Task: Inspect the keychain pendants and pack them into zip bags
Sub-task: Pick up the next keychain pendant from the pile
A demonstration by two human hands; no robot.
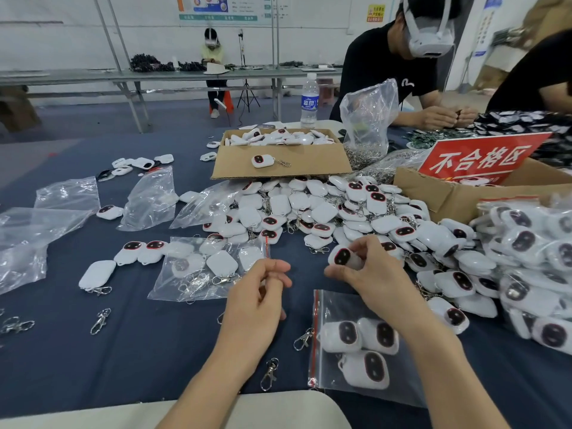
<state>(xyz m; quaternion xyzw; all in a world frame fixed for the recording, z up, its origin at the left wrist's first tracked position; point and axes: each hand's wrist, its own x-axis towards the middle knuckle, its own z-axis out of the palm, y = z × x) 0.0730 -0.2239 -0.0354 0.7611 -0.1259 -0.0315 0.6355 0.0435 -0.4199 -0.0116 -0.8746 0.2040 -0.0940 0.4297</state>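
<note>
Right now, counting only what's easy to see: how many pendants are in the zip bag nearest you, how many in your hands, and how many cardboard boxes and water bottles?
Pendants in the near zip bag: 3
Pendant held in the right hand: 1
Cardboard boxes: 2
Water bottles: 1
Total: 7

Red slanted sign board (483,159) standing in brown cardboard box (433,193), right side: white characters "不合格区". Clear plastic water bottle (309,100): blue label, white characters, possibly two, too blurred to read. Wall poster (216,7) and yellow wall notice (375,13): print illegible.
</note>
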